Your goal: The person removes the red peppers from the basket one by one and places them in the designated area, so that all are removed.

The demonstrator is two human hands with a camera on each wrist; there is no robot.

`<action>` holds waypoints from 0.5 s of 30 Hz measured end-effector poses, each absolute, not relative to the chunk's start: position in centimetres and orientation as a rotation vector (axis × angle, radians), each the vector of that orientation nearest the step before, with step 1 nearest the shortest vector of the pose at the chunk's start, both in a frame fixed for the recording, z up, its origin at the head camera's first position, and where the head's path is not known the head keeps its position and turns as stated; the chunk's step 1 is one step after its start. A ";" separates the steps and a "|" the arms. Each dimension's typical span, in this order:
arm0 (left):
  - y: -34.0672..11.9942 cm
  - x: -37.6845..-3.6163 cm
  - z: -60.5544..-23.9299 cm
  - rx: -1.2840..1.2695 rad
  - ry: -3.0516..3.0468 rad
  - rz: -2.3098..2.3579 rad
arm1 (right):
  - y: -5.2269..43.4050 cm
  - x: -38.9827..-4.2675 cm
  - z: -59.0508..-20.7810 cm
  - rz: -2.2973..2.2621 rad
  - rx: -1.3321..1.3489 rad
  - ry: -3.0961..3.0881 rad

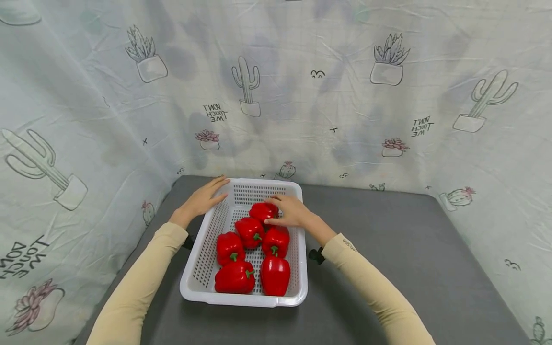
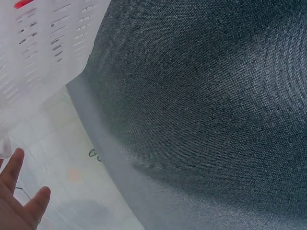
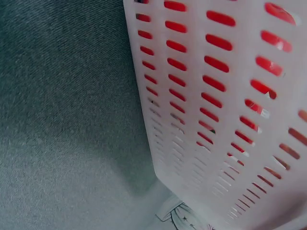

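Left hand [image 1: 202, 200]: I see it relaxed, fingers straight, resting on the basket's far-left rim, gripping nothing
Basket [image 1: 241, 299]: white, slotted, on the grey table [image 1: 409, 249], left of centre
Peppers: six red ones inside the basket
Far pepper [image 1: 262, 211]: at the far end of the basket
Right hand [image 1: 293, 212]: I see its fingers curled over the far pepper, grasping it

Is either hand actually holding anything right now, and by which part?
The right hand holds the farthest red pepper by its top and side. The left hand rests open on the white basket at its far left corner.
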State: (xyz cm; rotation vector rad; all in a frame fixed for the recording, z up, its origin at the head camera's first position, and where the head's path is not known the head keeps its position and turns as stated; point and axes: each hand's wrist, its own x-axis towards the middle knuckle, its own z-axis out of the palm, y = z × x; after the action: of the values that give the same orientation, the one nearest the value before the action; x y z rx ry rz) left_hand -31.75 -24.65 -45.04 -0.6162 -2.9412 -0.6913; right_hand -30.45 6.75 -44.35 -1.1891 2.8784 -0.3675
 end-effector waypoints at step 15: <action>-24.7 -31.9 -45.1 -0.649 -2.937 -0.686 | 6.6 -30.1 -44.6 -0.264 -1.223 2.935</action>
State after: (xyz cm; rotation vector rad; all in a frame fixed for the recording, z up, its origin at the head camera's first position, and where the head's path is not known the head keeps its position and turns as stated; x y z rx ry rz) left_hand -31.89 -24.66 -45.08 -0.6492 -2.9366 -0.6857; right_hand -30.05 6.61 -44.59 -1.2225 2.9352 -0.2638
